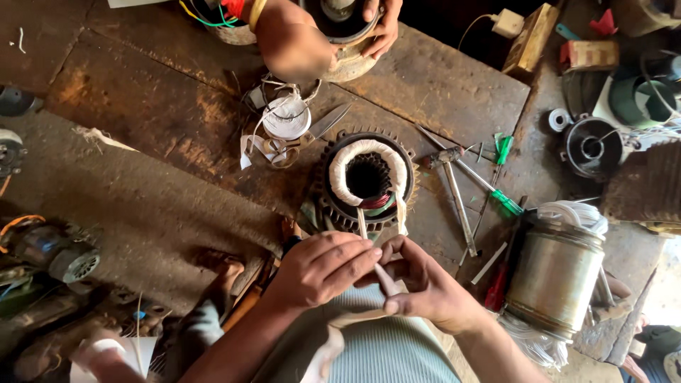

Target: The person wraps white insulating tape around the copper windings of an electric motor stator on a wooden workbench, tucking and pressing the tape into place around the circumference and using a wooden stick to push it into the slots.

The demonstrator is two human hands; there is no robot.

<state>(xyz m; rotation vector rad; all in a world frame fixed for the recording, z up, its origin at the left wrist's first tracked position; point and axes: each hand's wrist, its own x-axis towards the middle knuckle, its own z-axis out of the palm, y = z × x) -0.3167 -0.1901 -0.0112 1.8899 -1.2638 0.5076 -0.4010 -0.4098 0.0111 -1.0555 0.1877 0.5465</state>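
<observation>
A finned motor stator (pixel 367 177) stands upright on the rusty workbench (pixel 163 106), its winding wrapped in white tape with red and green wire showing at the near side. Two white strips run from it toward me. My left hand (pixel 323 266) pinches one strip just in front of the stator. My right hand (pixel 422 284) touches the left and holds a thin pale rod-like tool (pixel 386 280) along its fingers.
Another person's hand (pixel 379 28) and forearm hold a motor part at the bench's far edge. A tape roll with scissors (pixel 287 120) lies behind the stator. Screwdrivers and a hammer (pixel 461 191) lie right of it, beside a metal cylinder (pixel 553 276). Motor parts crowd the left.
</observation>
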